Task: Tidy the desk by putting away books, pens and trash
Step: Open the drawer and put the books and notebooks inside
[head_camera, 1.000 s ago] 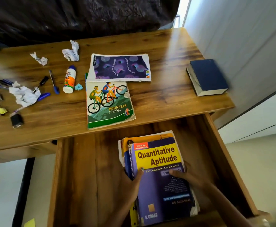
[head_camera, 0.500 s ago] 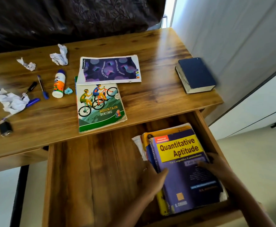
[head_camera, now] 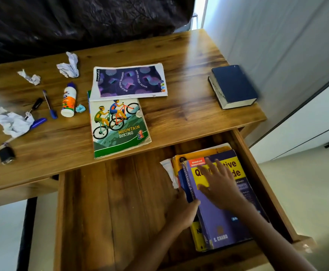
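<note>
While the thick purple-and-yellow paperback book (head_camera: pixel 221 200) lies atop a stack in the open wooden drawer (head_camera: pixel 108 212), your right hand (head_camera: pixel 219 185) rests flat on its cover, fingers released. Your left hand (head_camera: pixel 185 211) presses its spine, fingers straight.

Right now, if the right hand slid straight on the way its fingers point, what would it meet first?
The right hand lies flat on the Quantitative Aptitude book, fingers pointing up and left toward the desk. It would likely run off the cover's far edge and reach the desk's front edge above the drawer; depth is unclear.
</note>
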`<control>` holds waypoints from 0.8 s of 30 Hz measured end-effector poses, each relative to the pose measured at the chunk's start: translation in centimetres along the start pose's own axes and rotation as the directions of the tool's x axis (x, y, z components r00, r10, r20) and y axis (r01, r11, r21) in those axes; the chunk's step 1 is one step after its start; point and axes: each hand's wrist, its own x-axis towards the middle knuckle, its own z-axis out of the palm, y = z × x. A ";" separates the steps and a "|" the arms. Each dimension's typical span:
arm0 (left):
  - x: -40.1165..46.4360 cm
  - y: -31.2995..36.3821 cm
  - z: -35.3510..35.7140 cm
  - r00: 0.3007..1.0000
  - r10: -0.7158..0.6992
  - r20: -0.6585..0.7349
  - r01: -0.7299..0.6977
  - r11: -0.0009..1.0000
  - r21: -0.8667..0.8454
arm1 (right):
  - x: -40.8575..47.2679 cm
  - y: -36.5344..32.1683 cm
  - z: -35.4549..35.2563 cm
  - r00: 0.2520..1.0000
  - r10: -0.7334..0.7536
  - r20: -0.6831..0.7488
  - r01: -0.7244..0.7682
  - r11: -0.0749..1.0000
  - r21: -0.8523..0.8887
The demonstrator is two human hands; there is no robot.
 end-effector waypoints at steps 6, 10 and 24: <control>-0.3 -3.1 3.0 0.974 0.182 -0.137 -0.120 0.922 0.368 | -0.4 -2.6 5.6 0.999 -0.041 0.019 0.044 0.987 -0.156; 0.2 -3.6 3.6 0.969 0.195 -0.149 -0.104 0.877 0.468 | -1.0 -2.2 5.4 0.999 0.019 -0.049 -0.028 0.983 -0.184; -1.2 -2.8 0.3 0.902 0.354 -0.245 -0.238 0.884 0.402 | 0.0 -1.3 5.8 1.000 -0.012 -0.015 0.012 1.000 0.007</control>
